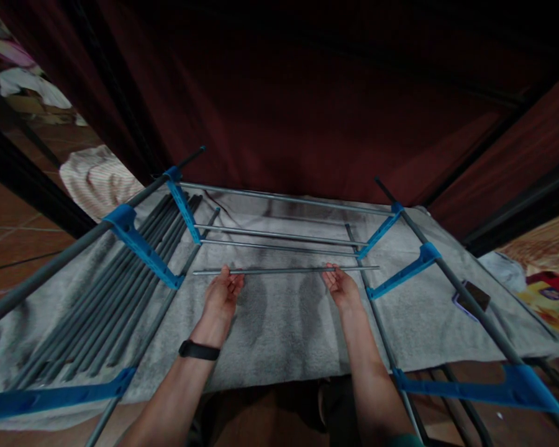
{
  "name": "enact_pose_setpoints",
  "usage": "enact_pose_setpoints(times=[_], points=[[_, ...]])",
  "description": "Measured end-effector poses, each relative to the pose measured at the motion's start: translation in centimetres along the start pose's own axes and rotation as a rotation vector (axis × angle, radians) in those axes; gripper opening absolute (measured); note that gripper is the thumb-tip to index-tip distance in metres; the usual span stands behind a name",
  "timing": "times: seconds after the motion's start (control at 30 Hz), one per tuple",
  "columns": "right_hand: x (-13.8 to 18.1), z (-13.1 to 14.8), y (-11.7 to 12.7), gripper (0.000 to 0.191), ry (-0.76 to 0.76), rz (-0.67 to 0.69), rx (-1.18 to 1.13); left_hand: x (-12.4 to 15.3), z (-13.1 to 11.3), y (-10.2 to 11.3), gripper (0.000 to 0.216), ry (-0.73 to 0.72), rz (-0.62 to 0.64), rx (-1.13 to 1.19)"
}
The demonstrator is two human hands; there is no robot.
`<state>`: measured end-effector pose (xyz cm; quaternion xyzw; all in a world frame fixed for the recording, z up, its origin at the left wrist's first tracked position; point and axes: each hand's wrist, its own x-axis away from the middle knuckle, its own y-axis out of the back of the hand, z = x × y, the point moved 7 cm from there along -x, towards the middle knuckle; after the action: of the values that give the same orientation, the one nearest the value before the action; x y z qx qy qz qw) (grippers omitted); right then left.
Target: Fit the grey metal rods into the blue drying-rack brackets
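Note:
A thin grey metal rod (284,270) lies crosswise between two blue plastic brackets of a rack frame. My left hand (222,297) is palm up under the rod's left part, its fingertips touching the rod, fingers apart. Under the rod's right part, my right hand (340,287) is also palm up with fingertips at the rod. Neither hand closes round it. A black band sits on my left wrist. The left blue bracket (142,245) and right blue bracket (403,273) flank the rod's ends. Two more rods (279,239) are fitted further back.
A grey towel (279,335) covers the floor under the frame. Several loose grey rods (116,292) lie in a bundle at left. A dark phone (470,298) rests on the towel at right. A dark red curtain hangs behind. Crumpled cloth (97,177) lies far left.

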<state>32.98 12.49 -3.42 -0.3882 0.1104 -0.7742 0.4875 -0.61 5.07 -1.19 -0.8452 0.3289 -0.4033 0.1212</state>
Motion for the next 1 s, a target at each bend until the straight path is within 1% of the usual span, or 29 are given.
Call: enact_pose_setpoints(times=[0.1, 0.23, 0.4, 0.6, 0.73, 1.0], points=[[0.2, -0.3, -0.3, 0.022, 0.018, 0.02, 0.006, 0.0, -0.1, 0.1, 0.024, -0.005, -0.007, 0.01], [0.4, -0.4, -0.5, 0.017, 0.059, 0.025, 0.029, 0.5, 0.1, -0.3, 0.022, 0.007, 0.029, 0.015], [0.8, -0.8, -0.9, 0.016, 0.051, 0.042, 0.05, 1.3, 1.3, -0.7, 0.022, 0.057, 0.087, 0.018], [1.4, -1.6, -1.6, 0.01, 0.019, 0.084, 0.094, 1.6, 2.8, -0.5, 0.019, 0.097, 0.118, 0.024], [1.4, -1.5, -1.5, 0.009, 0.015, 0.077, 0.099, 1.6, 2.6, 0.0, 0.02, 0.079, 0.08, 0.033], [1.5, -0.7, -1.0, 0.014, 0.011, 0.0, 0.055, 1.6, 0.8, 1.6, 0.019, 0.007, -0.037, 0.047]])
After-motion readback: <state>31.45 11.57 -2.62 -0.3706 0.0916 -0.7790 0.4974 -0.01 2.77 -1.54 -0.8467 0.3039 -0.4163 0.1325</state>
